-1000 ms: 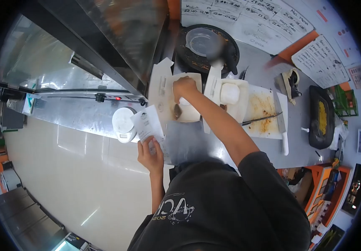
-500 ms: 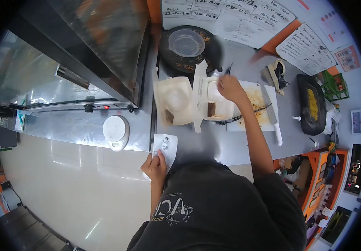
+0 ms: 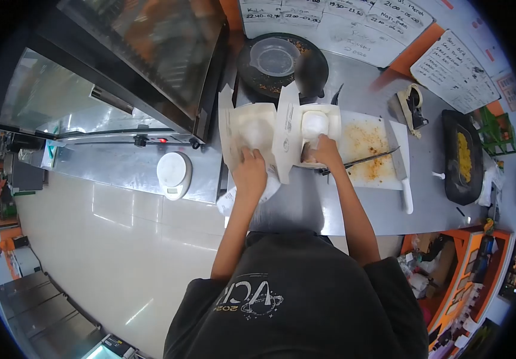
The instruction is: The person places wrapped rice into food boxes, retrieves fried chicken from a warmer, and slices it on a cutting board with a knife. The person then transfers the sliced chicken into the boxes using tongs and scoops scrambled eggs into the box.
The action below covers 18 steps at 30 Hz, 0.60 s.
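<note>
Left hand (image 3: pixel 251 175) over near edge of left takeout box (image 3: pixel 260 113); grip opening unclear. Right hand (image 3: pixel 328 153) at near side of right takeout box (image 3: pixel 333 109), can't tell if grip has anything. Both boxes open on steel counter (image 3: pixel 306 209), cutting board (image 3: pixel 360 173) beside.

The knife handle (image 3: pixel 408 197) is white, the cutting board (image 3: pixel 361 173) white with orange-brown stains, the shirt (image 3: pixel 306 281) black.

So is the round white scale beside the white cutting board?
No, the scale sits left of the open cardboard boxes, the board right.
</note>
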Motion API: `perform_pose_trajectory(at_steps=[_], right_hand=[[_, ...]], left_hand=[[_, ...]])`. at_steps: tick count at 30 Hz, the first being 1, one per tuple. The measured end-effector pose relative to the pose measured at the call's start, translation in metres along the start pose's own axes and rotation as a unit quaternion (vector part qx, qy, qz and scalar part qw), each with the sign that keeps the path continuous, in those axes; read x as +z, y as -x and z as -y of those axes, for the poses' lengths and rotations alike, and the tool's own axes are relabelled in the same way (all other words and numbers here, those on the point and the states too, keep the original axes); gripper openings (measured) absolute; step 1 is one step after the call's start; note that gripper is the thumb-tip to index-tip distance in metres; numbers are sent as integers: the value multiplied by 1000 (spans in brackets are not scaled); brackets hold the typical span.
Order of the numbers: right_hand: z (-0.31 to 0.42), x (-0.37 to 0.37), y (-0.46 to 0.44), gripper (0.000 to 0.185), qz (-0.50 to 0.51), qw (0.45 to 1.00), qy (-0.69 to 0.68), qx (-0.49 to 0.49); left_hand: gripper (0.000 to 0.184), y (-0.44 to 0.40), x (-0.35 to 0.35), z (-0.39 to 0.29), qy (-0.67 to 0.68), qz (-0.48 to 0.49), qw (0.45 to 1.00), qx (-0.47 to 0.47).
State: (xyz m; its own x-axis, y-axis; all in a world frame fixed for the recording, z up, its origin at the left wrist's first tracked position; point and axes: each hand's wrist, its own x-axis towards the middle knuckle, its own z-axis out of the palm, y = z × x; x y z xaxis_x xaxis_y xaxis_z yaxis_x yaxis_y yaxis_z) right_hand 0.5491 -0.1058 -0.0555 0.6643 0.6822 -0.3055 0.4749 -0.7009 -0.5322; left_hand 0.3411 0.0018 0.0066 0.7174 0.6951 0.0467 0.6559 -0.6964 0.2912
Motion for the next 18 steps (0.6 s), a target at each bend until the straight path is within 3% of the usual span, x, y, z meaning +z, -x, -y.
perform_pose_trajectory(at_steps=[2,7,10,11,14,18], right_hand=[[21,-20,5,48,59,989,-136,15],[45,-29,2,52,151,969,-195,5],[45,-26,2,55,219,945,-243,-3],[42,-27,5,56,247,931,-267,-4],[27,-30,11,50,234,927,-286,-69],[7,-26,15,41,106,939,-264,-194]], left_hand=[[19,-14,7,0,-58,18,998,-18],[15,-45,45,24,-157,-1,988,-8],[39,-68,50,34,-120,138,980,-76],[37,-74,50,39,-146,165,973,-64],[32,-84,48,41,-208,232,950,-36],[23,-92,29,20,-235,284,928,-43]])
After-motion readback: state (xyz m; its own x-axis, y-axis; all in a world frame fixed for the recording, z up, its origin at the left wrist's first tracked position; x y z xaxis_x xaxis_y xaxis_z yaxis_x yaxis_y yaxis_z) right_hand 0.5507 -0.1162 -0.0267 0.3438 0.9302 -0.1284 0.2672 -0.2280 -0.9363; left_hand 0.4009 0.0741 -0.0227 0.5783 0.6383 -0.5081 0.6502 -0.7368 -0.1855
